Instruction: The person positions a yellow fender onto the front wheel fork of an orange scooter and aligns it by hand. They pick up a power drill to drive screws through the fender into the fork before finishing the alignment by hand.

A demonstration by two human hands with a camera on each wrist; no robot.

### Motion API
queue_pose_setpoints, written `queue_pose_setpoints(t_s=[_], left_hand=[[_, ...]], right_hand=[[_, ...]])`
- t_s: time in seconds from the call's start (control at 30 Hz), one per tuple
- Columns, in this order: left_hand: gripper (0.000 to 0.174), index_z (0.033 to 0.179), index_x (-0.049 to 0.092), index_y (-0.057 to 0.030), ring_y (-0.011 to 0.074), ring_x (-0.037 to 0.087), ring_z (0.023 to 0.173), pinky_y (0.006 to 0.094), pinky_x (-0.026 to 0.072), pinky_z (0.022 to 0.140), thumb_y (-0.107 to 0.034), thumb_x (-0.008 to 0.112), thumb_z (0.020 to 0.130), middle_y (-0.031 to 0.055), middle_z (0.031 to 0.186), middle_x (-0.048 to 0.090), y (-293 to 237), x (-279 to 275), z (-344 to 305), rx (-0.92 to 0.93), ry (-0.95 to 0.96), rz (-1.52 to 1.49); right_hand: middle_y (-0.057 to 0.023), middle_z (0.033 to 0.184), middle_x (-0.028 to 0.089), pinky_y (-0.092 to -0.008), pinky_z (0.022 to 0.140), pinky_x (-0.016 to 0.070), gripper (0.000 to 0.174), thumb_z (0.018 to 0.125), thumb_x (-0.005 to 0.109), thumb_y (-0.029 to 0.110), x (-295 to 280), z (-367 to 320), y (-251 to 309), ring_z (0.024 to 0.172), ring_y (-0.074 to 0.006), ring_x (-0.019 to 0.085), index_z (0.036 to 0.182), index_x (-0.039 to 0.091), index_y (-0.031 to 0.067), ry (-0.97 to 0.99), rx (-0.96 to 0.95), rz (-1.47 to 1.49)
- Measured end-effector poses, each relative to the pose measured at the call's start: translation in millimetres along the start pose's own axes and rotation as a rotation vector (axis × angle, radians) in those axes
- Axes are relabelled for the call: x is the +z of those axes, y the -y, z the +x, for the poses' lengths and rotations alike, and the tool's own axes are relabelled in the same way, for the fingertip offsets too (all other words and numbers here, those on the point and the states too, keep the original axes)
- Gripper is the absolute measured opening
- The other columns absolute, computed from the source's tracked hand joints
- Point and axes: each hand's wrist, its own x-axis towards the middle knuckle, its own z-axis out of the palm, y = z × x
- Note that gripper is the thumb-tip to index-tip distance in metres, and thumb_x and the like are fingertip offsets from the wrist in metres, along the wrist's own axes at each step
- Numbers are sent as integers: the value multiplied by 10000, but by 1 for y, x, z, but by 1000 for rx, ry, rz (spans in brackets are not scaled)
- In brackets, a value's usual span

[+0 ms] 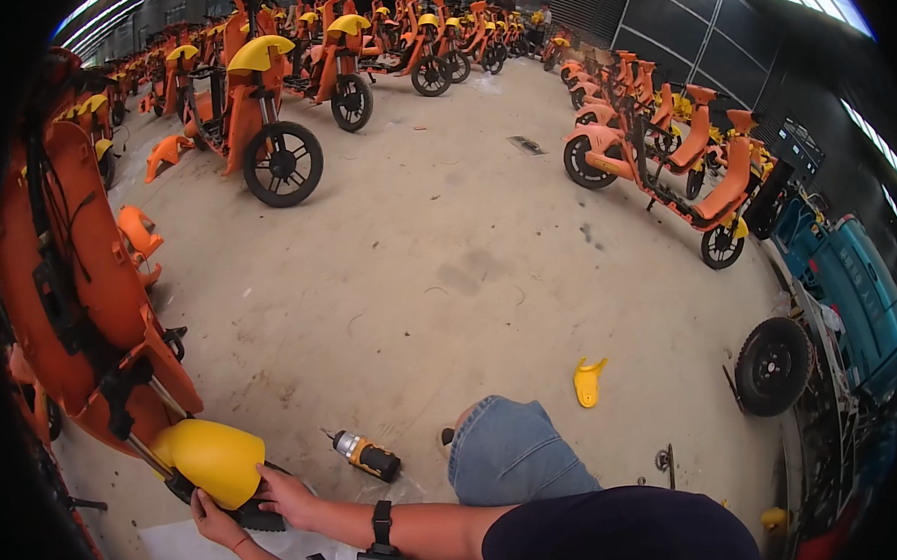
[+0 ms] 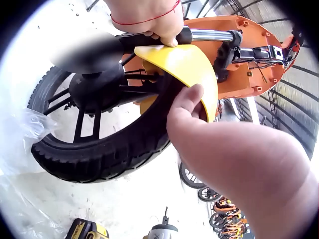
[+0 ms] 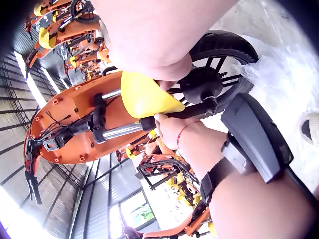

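An orange scooter (image 1: 78,286) lies on its side at the left. Its front wheel (image 2: 99,154) sits under a yellow fender (image 1: 211,456). My left hand (image 1: 217,518), with a red string at the wrist, grips the black fork tube (image 3: 179,113) right beside the fender (image 3: 142,94). My right hand (image 1: 288,495) holds the fender's lower edge. In the left wrist view its thumb (image 2: 192,99) presses the fender's (image 2: 184,64) inner side over the tyre. The rest of its fingers are hidden behind the fender.
A cordless driver (image 1: 368,456) lies on the concrete floor by my knee (image 1: 511,452). A yellow plastic part (image 1: 587,382) and a loose wheel (image 1: 773,366) lie to the right. Clear plastic sheet (image 1: 180,557) lies under the wheel. Rows of orange scooters (image 1: 261,108) stand behind.
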Motion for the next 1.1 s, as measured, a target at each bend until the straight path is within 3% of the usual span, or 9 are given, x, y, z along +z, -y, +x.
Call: queue_pose_setpoints(t_s=[0.2,0.4,0.5,0.83,0.93,1.1], left_hand=[[291,1121,662,57,180,615,980,297,483,903,-194,620,980,113,1101,683,27,-15,18,123,112,-2],[347,1187,635,51,186,610,1019,308,476,927,-227,620,979,113,1158,667,1,-4,-1,-114,87,-204],[337,1182,642,51,188,614,1021,312,479,927,-217,617,979,114,1157,671,5,2,-1,-135,16,-192],[251,1086,668,50,177,627,919,302,498,873,-168,614,974,109,1031,692,22,-9,16,188,106,-5],[268,1115,659,44,175,620,938,297,491,877,-179,618,972,105,1050,685,29,-9,17,158,115,4],[323,1144,643,48,172,605,967,299,476,899,-222,632,967,101,1082,668,32,-1,13,-80,74,-226]], right_hand=[[-60,1142,648,-278,734,487,408,989,535,427,0,5,-9,1000,-169,623,1233,552,101,-6,-23,22],[-75,1126,632,-292,754,498,444,962,582,423,3,-1,-3,1017,-183,604,1220,549,63,-9,12,-43],[-69,1091,621,-302,755,501,452,946,604,431,1,5,-7,1001,-185,599,1205,550,64,-14,45,-73],[-43,1025,612,-329,737,510,397,924,637,407,-8,9,-7,959,-177,609,1163,556,102,57,97,-53],[-50,1034,615,-334,743,512,387,922,639,395,-10,11,-6,962,-183,611,1148,552,93,63,84,-59],[-50,1051,627,-334,730,495,374,920,623,405,-17,9,-4,979,-186,606,1134,561,104,98,112,-36]])
